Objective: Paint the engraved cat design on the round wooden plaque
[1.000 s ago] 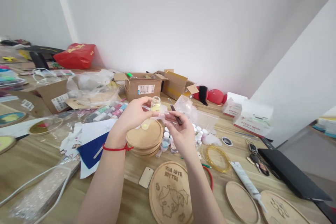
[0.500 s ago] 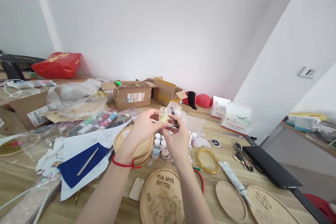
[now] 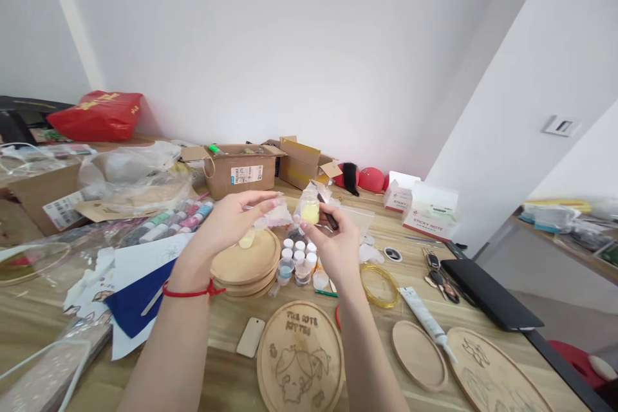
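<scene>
My right hand [image 3: 335,235] holds a small clear jar of pale yellow material [image 3: 309,211] upright between thumb and fingers, along with a dark-handled tool [image 3: 329,219]. To the left, my left hand [image 3: 232,222] is raised with its fingers spread loosely and nothing visible in them. Below it, a small cup with something pale yellow [image 3: 246,238] sits on stacked round wooden plates [image 3: 258,261]. White-capped jars [image 3: 299,246] and small clear cups [image 3: 286,269] stand under and between my hands.
A round wooden board with a drawing [image 3: 302,360] lies in front. Yellow wire [image 3: 380,285], a white tube [image 3: 425,315] and a black case [image 3: 490,293] are at right. Cardboard boxes [image 3: 241,170] stand behind; blue cloth [image 3: 130,302] lies left.
My left hand has let go of the jar and moved left, its fingers now apart. The jar stays in my right hand, and the pale yellow cup on the plates has come into view.
</scene>
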`<state>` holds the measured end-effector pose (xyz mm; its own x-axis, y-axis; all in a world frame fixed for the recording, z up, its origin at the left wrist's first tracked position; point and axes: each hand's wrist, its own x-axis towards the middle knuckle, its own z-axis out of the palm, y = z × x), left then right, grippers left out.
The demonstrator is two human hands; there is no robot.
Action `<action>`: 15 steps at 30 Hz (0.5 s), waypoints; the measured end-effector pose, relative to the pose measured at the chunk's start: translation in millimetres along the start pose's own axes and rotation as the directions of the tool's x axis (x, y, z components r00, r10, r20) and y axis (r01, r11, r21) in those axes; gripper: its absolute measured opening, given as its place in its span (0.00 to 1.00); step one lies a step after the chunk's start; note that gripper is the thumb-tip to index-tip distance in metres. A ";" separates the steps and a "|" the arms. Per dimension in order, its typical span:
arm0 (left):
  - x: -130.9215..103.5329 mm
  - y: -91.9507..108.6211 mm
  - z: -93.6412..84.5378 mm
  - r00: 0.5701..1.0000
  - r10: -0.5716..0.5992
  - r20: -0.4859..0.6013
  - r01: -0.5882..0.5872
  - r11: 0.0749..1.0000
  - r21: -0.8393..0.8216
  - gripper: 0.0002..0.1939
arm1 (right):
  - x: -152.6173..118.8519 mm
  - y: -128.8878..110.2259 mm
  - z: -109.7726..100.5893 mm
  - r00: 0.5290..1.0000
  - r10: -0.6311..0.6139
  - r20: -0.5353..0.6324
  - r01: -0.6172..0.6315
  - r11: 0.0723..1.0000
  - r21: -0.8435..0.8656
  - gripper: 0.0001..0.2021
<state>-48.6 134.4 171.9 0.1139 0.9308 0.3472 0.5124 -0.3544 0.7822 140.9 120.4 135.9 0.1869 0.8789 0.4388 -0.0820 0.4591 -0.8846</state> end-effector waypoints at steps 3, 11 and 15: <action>-1.4 -27.4 -22.9 0.997 -0.073 0.005 0.069 0.964 0.257 0.19 | 0.3 -10.0 -7.1 1.000 -0.004 -0.020 0.004 1.000 0.005 0.20; -0.1 -82.6 -39.2 0.957 -0.280 0.072 0.200 0.823 0.532 0.14 | 0.8 -14.7 -14.9 0.999 0.001 -0.049 0.002 0.998 0.063 0.21; 9.4 -92.1 -28.8 0.937 -0.343 0.069 0.249 0.792 0.557 0.17 | -1.4 -15.7 -13.1 1.000 -0.023 -0.002 0.023 0.999 0.036 0.20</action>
<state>-119.3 173.2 118.0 -0.0106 0.9997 0.0216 0.9082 0.0005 0.4185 154.7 110.2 147.1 0.1909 0.8677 0.4589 -0.1131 0.4839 -0.8678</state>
